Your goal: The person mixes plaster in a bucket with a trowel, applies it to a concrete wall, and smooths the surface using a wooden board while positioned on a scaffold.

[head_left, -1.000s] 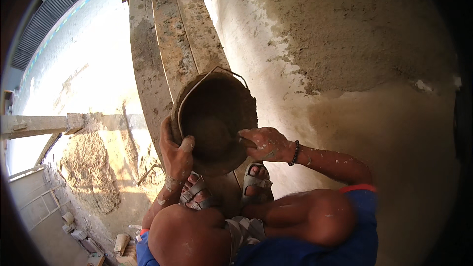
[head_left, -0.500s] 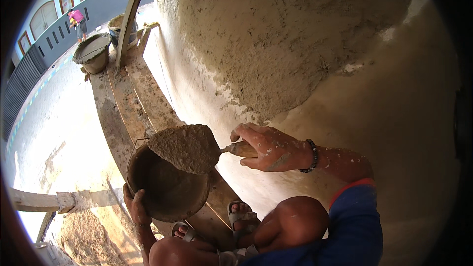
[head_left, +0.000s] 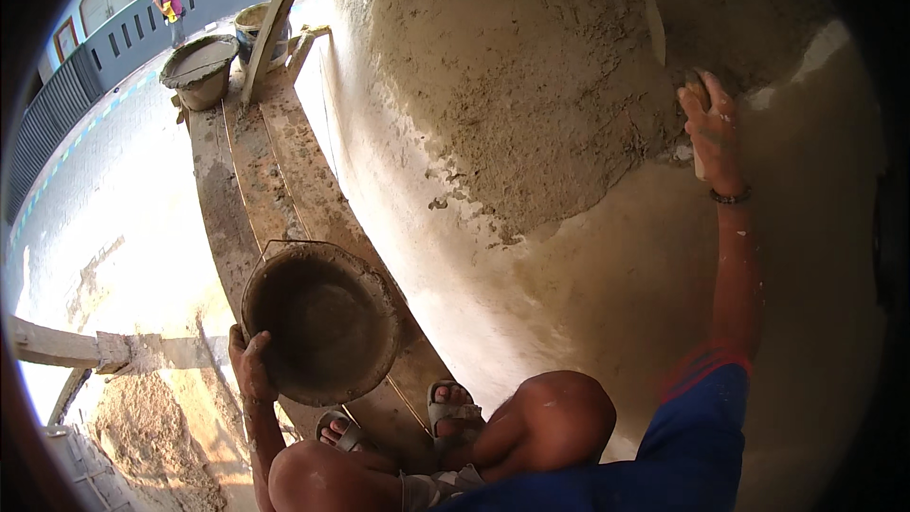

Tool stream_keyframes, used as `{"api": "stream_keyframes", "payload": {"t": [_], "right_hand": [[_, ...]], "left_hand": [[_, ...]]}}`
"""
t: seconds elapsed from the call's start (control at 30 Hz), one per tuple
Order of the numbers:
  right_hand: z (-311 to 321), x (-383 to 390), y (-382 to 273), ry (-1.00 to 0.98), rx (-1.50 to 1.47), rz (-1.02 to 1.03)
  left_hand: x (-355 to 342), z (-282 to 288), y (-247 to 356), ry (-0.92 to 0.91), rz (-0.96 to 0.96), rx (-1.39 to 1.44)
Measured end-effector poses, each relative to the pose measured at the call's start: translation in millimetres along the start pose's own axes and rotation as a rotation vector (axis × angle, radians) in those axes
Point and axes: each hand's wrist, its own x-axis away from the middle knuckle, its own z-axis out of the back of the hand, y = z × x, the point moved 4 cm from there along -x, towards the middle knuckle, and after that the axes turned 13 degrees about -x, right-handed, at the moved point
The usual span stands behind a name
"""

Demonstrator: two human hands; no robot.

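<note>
My left hand (head_left: 252, 367) grips the rim of a mortar-stained bucket (head_left: 383, 346) at its left side, thumb over the edge. The bucket tilts toward me, and its dark inside shows only a mortar coating. Up at the right, my right hand (head_left: 715, 133) is closed round the handle of a trowel (head_left: 654, 24). Its blade shows nearly edge-on against the wall (head_left: 512, 114), which carries rough wet mortar above a smoother, paler part. Whether mortar is still on the blade, I cannot tell.
I squat on wooden planks (head_left: 275, 161) streaked with mortar. At their far end stand a mortar-filled tub (head_left: 201, 85) and another bucket (head_left: 275, 49), beside a slanting wooden post (head_left: 275, 24). A wooden beam (head_left: 57, 343) crosses at left. Far below, a person (head_left: 169, 11) stands near a grey wall.
My right hand has swung from above the bucket up and right to the wall, taking the trowel along. The mortar heaped on the blade no longer shows. My left hand keeps hold of the bucket.
</note>
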Motion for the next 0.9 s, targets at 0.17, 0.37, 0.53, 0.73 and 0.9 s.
{"api": "stream_keyframes", "payload": {"t": [0.17, 0.37, 0.53, 0.73, 0.9], "right_hand": [[-35.0, 51.5, -86.8, -0.363, -0.242, -0.123], [-185.8, 188.4, -172.7, -1.041, -0.164, 0.301], [-264.8, 239.5, -204.2, -0.789, 0.096, 0.650], [-300.8, 297.1, -195.7, -1.280, -0.340, 0.306], [-297.4, 312.0, -212.4, -1.364, -0.584, 0.114]], "left_hand": [[-8.3, 17.2, 10.0, 0.036, 0.005, -0.037], [4.8, -20.8, 15.6, 0.043, -0.043, -0.144], [26.0, -48.8, 37.2, 0.117, -0.162, -0.465], [36.2, -54.6, 22.1, 0.160, -0.209, -0.461], [42.2, -44.1, 18.4, 0.179, -0.230, -0.427]]}}
